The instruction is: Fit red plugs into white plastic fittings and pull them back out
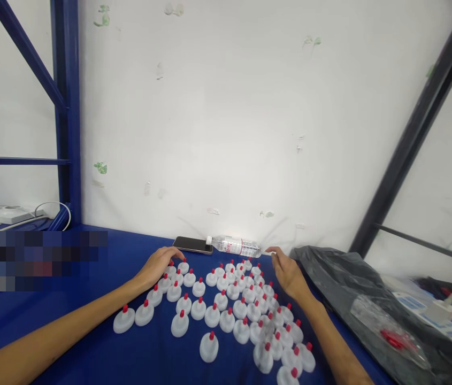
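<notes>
Many small white translucent squeeze bottles [212, 315] with red tips stand spread over the blue tabletop. My left hand [162, 263] is at the far left of the group, palm down with fingers stretched forward. Its fingertips curve beside a red-tipped bottle [183, 266]; whether they touch it I cannot tell. On the right, my right hand [285, 271] is beyond the rear bottles, index finger and thumb apart, near the base of a clear plastic drink bottle [236, 246] lying on its side. Its other fingers are mostly hidden.
A dark phone [192, 245] lies against the white wall beside the drink bottle's cap. Black plastic sheeting [330, 283] and a clear bag [390, 329] with something red cover the right side. White cables and devices [7, 215] sit at left, near a blue metal post [67, 117].
</notes>
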### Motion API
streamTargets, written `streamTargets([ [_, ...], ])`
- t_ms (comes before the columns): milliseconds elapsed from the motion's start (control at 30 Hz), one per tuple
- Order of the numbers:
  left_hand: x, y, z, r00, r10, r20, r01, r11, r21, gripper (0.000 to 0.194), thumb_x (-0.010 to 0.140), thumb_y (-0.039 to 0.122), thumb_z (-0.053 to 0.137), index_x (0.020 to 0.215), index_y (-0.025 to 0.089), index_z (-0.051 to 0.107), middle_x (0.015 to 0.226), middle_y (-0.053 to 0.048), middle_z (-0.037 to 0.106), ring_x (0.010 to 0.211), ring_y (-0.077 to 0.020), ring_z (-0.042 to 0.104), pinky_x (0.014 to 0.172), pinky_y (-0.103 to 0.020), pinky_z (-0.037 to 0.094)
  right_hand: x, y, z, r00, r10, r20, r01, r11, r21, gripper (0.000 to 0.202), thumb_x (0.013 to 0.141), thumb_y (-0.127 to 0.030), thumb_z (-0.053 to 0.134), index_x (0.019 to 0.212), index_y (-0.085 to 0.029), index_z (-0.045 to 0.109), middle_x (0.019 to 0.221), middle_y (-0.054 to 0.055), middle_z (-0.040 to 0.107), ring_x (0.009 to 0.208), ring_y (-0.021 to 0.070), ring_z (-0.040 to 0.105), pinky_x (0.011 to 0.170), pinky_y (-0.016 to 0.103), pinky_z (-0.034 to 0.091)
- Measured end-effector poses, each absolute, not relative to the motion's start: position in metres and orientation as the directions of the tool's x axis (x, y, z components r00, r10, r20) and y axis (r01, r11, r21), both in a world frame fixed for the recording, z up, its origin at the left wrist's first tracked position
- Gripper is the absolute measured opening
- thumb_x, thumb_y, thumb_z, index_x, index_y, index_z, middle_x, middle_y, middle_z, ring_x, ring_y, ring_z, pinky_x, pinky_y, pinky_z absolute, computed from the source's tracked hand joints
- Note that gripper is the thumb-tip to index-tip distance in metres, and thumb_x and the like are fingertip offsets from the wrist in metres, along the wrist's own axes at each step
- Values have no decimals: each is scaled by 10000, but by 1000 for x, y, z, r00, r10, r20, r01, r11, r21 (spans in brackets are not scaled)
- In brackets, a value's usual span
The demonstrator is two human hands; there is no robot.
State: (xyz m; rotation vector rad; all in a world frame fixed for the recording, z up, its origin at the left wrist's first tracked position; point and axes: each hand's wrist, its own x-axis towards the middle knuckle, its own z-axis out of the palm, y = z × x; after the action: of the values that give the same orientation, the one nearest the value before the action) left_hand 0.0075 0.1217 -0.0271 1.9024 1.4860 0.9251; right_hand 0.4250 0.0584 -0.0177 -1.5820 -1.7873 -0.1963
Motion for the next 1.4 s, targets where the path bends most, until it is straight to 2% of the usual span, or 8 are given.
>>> streamTargets([
  [167,8,122,-21,130,972,198,569,-236,788,327,1060,416,736,1267,163,723,1264,-74,757,1072,-283,762,918,-466,670,418,49,1,42,723,690,912,253,-322,494,1134,-505,265,1267,-238,659,730,-5,644,663,243,683,685,373,553],
  [333,3,104,6,87,873,480,578,-436,690,260,1100,411,636,1122,174,740,1184,-71,758,1114,-281,723,1028,-507,597,388,22,28,2,619,785,909,325,-259,448,1149,-483,314,1385,-236,603,867,67,737,769,277,741,769,435,621],
  [467,9,72,27,207,659,723,578,-679,453,286,1073,339,473,1046,216,730,1118,-92,737,1117,-322,648,1050,-516,519,352,-4,42,-121,365,923,881,468,-70,339,1131,-333,464,1436,-261,594,1009,91,793,854,269,785,848,465,673],
  [567,20,45,30,349,489,799,534,-805,260,221,1025,308,523,1084,241,725,1087,-89,737,1057,-319,647,976,-497,519,325,-16,43,-260,217,941,824,558,99,471,1085,-190,536,1543,-295,520,1069,63,819,847,251,800,781,433,690],
  [767,43,10,15,590,138,795,395,-909,-135,280,981,158,556,1232,241,651,1009,-68,748,891,-278,646,808,-455,521,286,-19,28,-556,184,811,698,632,336,697,1034,-83,469,1699,-230,316,963,26,848,775,270,782,699,422,678],
  [1067,58,10,-3,506,148,850,402,-912,-81,230,878,176,683,1048,308,602,878,-54,746,784,-317,641,690,-529,555,273,-20,16,-663,154,733,594,703,390,765,943,-42,455,1685,-213,379,934,14,826,822,260,779,733,396,669],
  [1267,59,7,2,480,164,862,434,-898,-71,185,934,180,657,1062,297,593,861,-54,724,771,-308,640,670,-520,582,271,-19,13,-674,145,724,566,731,382,804,929,-39,443,1713,-176,329,997,38,845,841,264,784,733,387,689],
  [1400,61,8,1,492,122,862,420,-901,-112,129,1023,169,595,1096,274,595,891,-65,735,784,-290,652,666,-471,600,270,-18,12,-672,165,722,581,722,375,771,956,-24,409,1711,-160,330,897,21,809,807,259,771,736,378,690],
])
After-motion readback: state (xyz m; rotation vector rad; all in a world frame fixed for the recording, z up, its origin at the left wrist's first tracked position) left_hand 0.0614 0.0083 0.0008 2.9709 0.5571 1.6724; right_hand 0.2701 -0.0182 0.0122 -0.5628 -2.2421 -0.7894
